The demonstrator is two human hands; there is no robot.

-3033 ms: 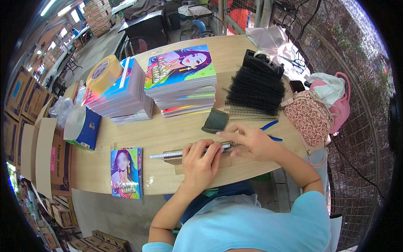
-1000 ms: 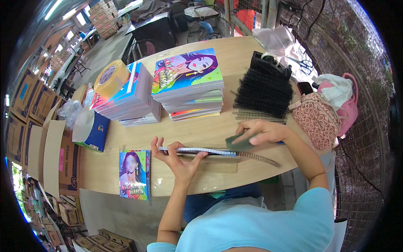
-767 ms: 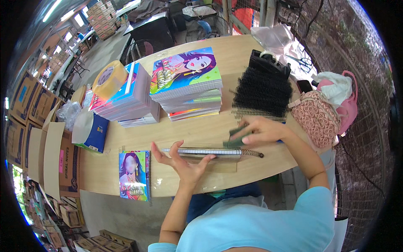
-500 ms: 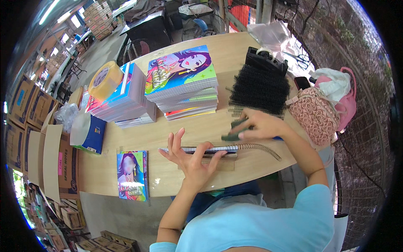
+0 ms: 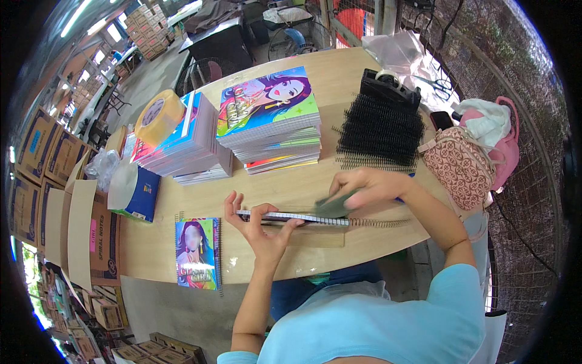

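My left hand (image 5: 264, 233) grips a notebook (image 5: 285, 216), tipped up so that its punched edge shows as a narrow strip, fingers behind and thumb in front. From the right end of that edge a spiral wire coil (image 5: 382, 222) sticks out over the table. My right hand (image 5: 373, 185), fingers bent, holds a dark green pad (image 5: 332, 207) against the punched edge near its right half; whether it is cloth or foam I cannot make out. A finished-looking spiral notebook (image 5: 197, 253) with a colourful cover lies flat to the left of my left hand.
Two piles of colourful notebooks (image 5: 270, 103) stand at the back, a tape roll (image 5: 159, 117) on the left one. Black wire coils (image 5: 380, 130) lie behind my right hand, near a tape dispenser (image 5: 391, 88). A patterned pouch (image 5: 459, 167) sits right. An open carton (image 5: 106, 236) stands left.
My right hand has brought the green pad down from behind the notebook onto its punched edge. The protruding coil now lies straighter. My left hand keeps its hold.
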